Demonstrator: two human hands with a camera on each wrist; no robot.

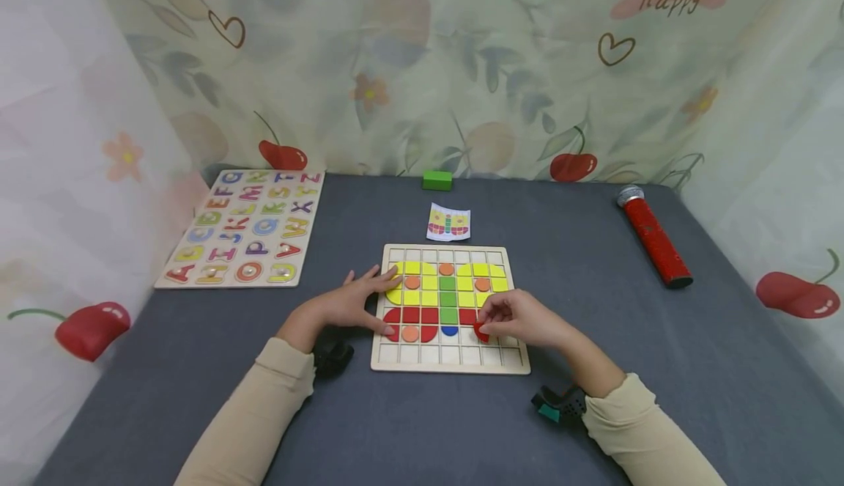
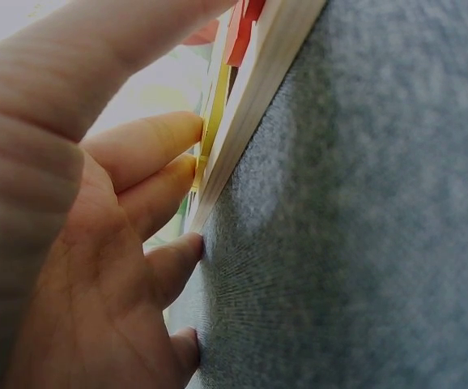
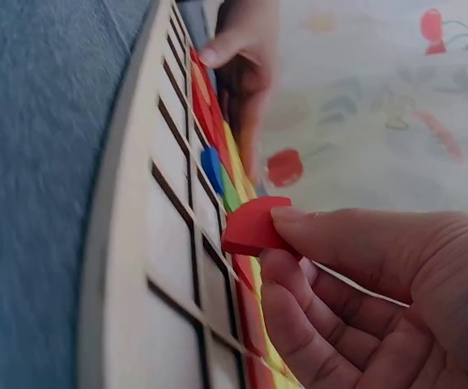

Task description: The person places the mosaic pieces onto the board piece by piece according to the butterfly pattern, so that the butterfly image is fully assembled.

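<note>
A wooden grid board point(image 1: 451, 364) lies on the table, its cells partly filled with yellow, red, green, orange and blue flat pieces in a butterfly pattern. My right hand point(image 1: 524, 319) pinches a red quarter-round piece point(image 3: 254, 225) between thumb and fingers, just over the board's lower right cells. In the right wrist view a blue half-round piece point(image 3: 212, 168) sits in the grid beyond it. My left hand point(image 1: 349, 301) rests with spread fingers on the board's left edge, fingertips touching the yellow pieces point(image 2: 211, 121) and the wooden rim.
A small pattern card point(image 1: 448, 222) lies behind the board, with a green block point(image 1: 437, 180) farther back. An alphabet puzzle board point(image 1: 244, 229) is at the left. On the right lies a red microphone point(image 1: 656, 240). Patterned curtains border the grey table.
</note>
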